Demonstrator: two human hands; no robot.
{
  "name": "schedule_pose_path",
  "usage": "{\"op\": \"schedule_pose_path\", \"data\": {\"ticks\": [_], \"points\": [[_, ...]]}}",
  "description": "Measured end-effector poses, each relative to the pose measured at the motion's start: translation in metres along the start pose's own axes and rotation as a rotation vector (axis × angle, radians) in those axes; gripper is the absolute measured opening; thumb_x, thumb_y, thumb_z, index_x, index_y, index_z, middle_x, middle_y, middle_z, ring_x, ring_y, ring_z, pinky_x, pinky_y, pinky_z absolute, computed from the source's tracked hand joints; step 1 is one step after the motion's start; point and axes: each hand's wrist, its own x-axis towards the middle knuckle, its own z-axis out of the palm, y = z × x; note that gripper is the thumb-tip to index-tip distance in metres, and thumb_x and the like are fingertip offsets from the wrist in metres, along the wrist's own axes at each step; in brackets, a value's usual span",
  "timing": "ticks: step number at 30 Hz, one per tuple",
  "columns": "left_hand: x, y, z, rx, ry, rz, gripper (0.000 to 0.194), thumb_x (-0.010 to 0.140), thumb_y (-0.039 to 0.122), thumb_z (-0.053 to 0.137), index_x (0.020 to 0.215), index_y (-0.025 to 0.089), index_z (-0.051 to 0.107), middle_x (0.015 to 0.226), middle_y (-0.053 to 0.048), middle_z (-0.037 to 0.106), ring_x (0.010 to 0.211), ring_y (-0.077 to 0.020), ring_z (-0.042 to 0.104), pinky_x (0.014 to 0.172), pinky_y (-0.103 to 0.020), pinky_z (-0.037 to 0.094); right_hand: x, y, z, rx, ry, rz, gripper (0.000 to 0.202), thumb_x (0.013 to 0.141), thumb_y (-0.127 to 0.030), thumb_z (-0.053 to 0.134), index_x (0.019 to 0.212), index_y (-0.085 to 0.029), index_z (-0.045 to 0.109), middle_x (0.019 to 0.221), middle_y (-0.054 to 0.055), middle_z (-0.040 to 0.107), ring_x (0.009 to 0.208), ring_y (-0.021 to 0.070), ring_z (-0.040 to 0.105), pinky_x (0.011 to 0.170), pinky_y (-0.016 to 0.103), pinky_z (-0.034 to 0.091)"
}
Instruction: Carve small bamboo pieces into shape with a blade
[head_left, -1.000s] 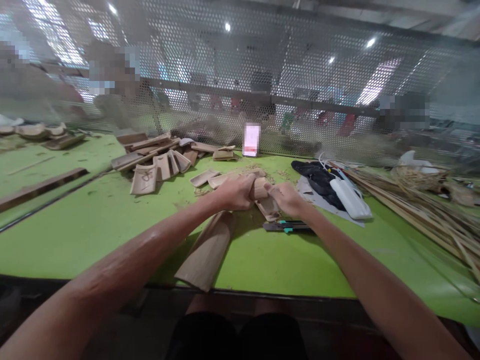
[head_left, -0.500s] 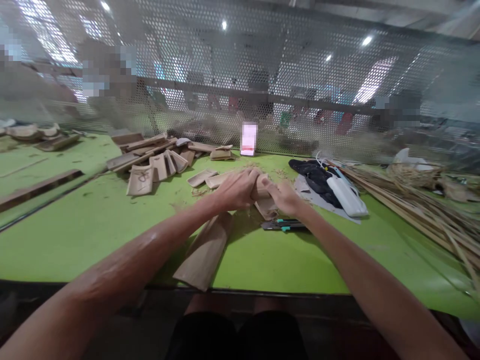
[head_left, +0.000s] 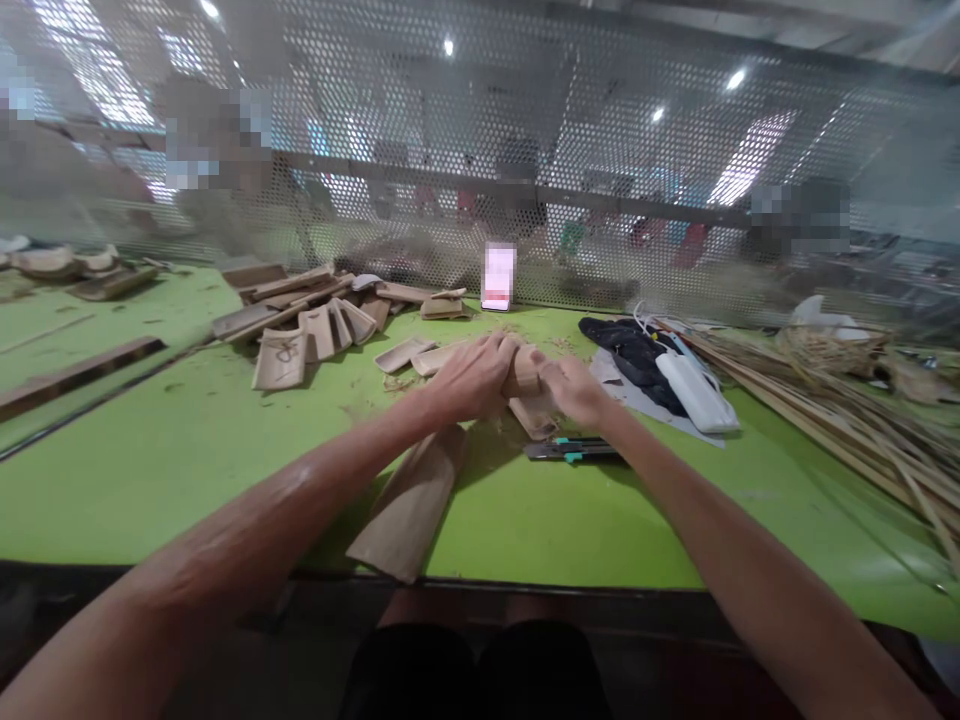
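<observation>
My left hand [head_left: 474,378] is closed around a short curved bamboo piece [head_left: 523,373] above the middle of the green table. At the piece's right end, my right hand [head_left: 576,388] grips it with the thumb on top; its fingers are slightly blurred and partly hidden. Below the hands lies another curved bamboo piece [head_left: 534,415]. Just nearer to me rests a black and teal utility knife [head_left: 574,450], partly behind my right forearm. A long bamboo slat [head_left: 412,500] lies under my left forearm and reaches the table's front edge.
Bamboo pieces [head_left: 319,330] are heaped at the back left. A lit phone [head_left: 498,275] stands against the perforated metal screen [head_left: 420,200]. To the right lie black gloves [head_left: 634,350], a white device [head_left: 697,392] and long bamboo strips [head_left: 810,400]. People show blurred behind the screen.
My right hand has shifted slightly to the right, and more of the bamboo piece shows between the hands. My left hand stays almost where it was.
</observation>
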Motion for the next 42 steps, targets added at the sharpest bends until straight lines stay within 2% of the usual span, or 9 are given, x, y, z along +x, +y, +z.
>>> {"op": "schedule_pose_path", "data": {"ticks": [3,8,11,15,19,23,27,31,42], "points": [[0.0008,0.0003,0.0006,-0.020,-0.010,0.037,0.043,0.080,0.017,0.062,0.120,0.017,0.046,0.115,-0.013,0.059,0.096,-0.0248,0.058,0.070,-0.034,0.044,-0.0006,-0.0002,-0.0009,0.030,-0.066,-0.004,0.078,0.077,-0.099,0.030,0.057,-0.024,0.032,0.054,-0.003,0.029,0.050,0.0102,0.028,0.045,0.028,0.021],[0.0016,-0.0019,-0.0015,0.036,0.036,0.007,0.040,0.079,0.015,0.061,0.116,0.016,0.047,0.113,-0.013,0.059,0.090,-0.0235,0.057,0.065,-0.033,0.042,-0.0009,-0.0023,-0.0039,0.026,0.048,-0.021,0.076,0.082,-0.096,0.029,0.057,-0.024,0.032,0.054,-0.003,0.030,0.049,0.0099,0.027,0.045,0.028,0.017],[0.0018,-0.0017,-0.0010,0.054,0.027,0.049,0.041,0.080,0.015,0.061,0.118,0.016,0.046,0.114,-0.013,0.059,0.094,-0.0243,0.058,0.067,-0.034,0.043,-0.0004,-0.0030,-0.0023,0.012,0.029,-0.021,0.077,0.079,-0.098,0.029,0.057,-0.024,0.032,0.052,-0.003,0.029,0.049,0.0100,0.028,0.045,0.028,0.018],[0.0023,-0.0001,-0.0010,0.075,0.029,-0.020,0.041,0.080,0.016,0.061,0.118,0.016,0.046,0.112,-0.014,0.059,0.092,-0.0244,0.058,0.064,-0.033,0.042,0.0003,-0.0033,-0.0027,0.037,0.100,-0.038,0.077,0.081,-0.096,0.030,0.055,-0.024,0.030,0.051,-0.004,0.027,0.048,0.0094,0.027,0.044,0.028,0.017],[0.0023,0.0020,-0.0027,0.077,0.000,0.038,0.041,0.081,0.016,0.061,0.119,0.015,0.045,0.114,-0.014,0.059,0.096,-0.0250,0.058,0.068,-0.034,0.044,0.0009,-0.0027,-0.0037,0.057,0.049,-0.047,0.078,0.078,-0.099,0.030,0.056,-0.024,0.032,0.052,-0.003,0.029,0.049,0.0096,0.028,0.044,0.028,0.018],[0.0016,0.0036,-0.0044,0.089,-0.001,0.002,0.040,0.082,0.015,0.060,0.119,0.015,0.045,0.113,-0.014,0.059,0.094,-0.0249,0.058,0.066,-0.034,0.043,0.0014,-0.0017,-0.0043,0.055,0.143,-0.034,0.078,0.078,-0.098,0.031,0.056,-0.024,0.032,0.054,-0.003,0.029,0.050,0.0097,0.029,0.045,0.028,0.019],[0.0004,0.0033,-0.0057,0.116,-0.028,0.041,0.042,0.082,0.014,0.059,0.121,0.015,0.044,0.116,-0.014,0.058,0.101,-0.0271,0.057,0.070,-0.035,0.045,0.0013,-0.0013,-0.0023,0.049,0.065,0.008,0.078,0.078,-0.098,0.030,0.056,-0.023,0.035,0.053,-0.003,0.031,0.050,0.0103,0.031,0.044,0.028,0.022],[0.0006,-0.0003,-0.0046,0.139,-0.007,-0.008,0.040,0.082,0.015,0.060,0.119,0.015,0.045,0.113,-0.014,0.058,0.097,-0.0263,0.057,0.065,-0.034,0.043,0.0006,-0.0030,-0.0023,0.069,0.131,-0.021,0.077,0.081,-0.096,0.030,0.056,-0.023,0.032,0.052,-0.004,0.028,0.049,0.0094,0.027,0.044,0.027,0.020],[-0.0015,0.0046,-0.0078,0.121,-0.006,0.026,0.046,0.080,0.014,0.060,0.123,0.016,0.044,0.116,-0.013,0.058,0.101,-0.0266,0.059,0.070,-0.034,0.046,-0.0019,-0.0040,0.0014,0.003,0.036,-0.013,0.076,0.083,-0.094,0.029,0.056,-0.024,0.030,0.054,-0.003,0.026,0.050,0.0098,0.027,0.046,0.028,0.018]]}}
